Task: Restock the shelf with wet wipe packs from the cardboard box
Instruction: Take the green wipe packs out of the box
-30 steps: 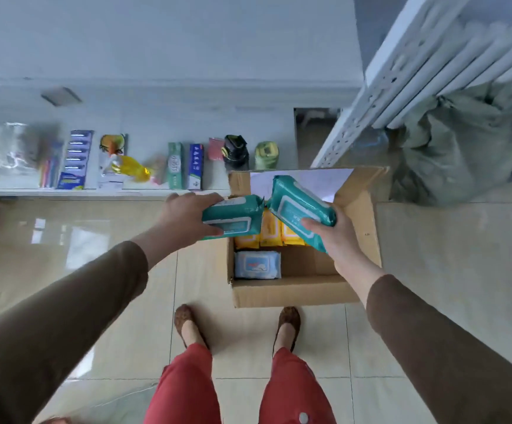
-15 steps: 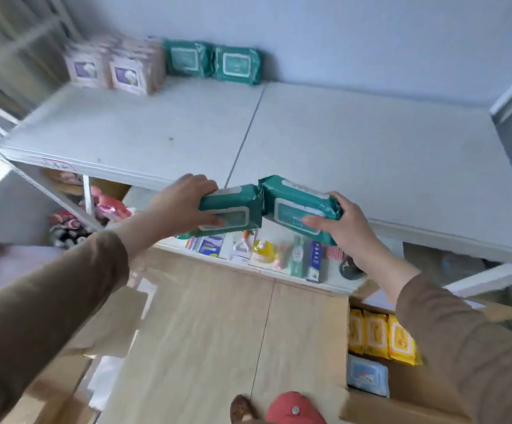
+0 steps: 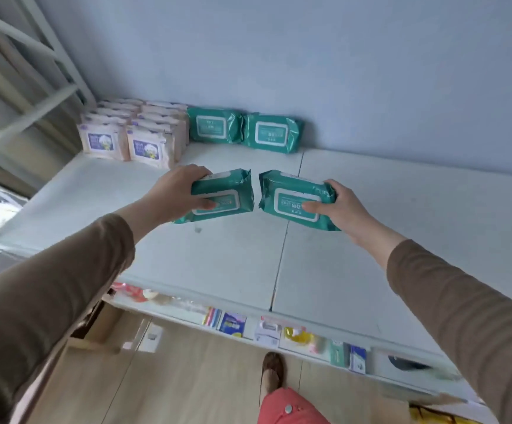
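My left hand (image 3: 175, 191) grips a teal wet wipe pack (image 3: 228, 194) by its left end, and my right hand (image 3: 340, 206) grips a second teal pack (image 3: 291, 194) by its right end. Both packs hang side by side, a small gap apart, above the middle of the white top shelf (image 3: 401, 240). Against the back wall lie two more teal packs (image 3: 213, 125) (image 3: 271, 133), label up. The cardboard box shows only as a corner (image 3: 432, 405) at the bottom right, with yellow packs (image 3: 435, 419) inside.
Several pink-and-white packs (image 3: 132, 133) stand stacked at the shelf's back left corner. A lower shelf (image 3: 294, 335) carries small goods. A white metal frame (image 3: 28, 71) rises at the left. My foot (image 3: 271, 374) and red trouser leg (image 3: 288, 408) are on the tan floor.
Both hands have carried the teal packs up and forward from the shelf's front edge to above its middle, and the packs have parted slightly. The view has tilted up; the box has nearly left the frame.
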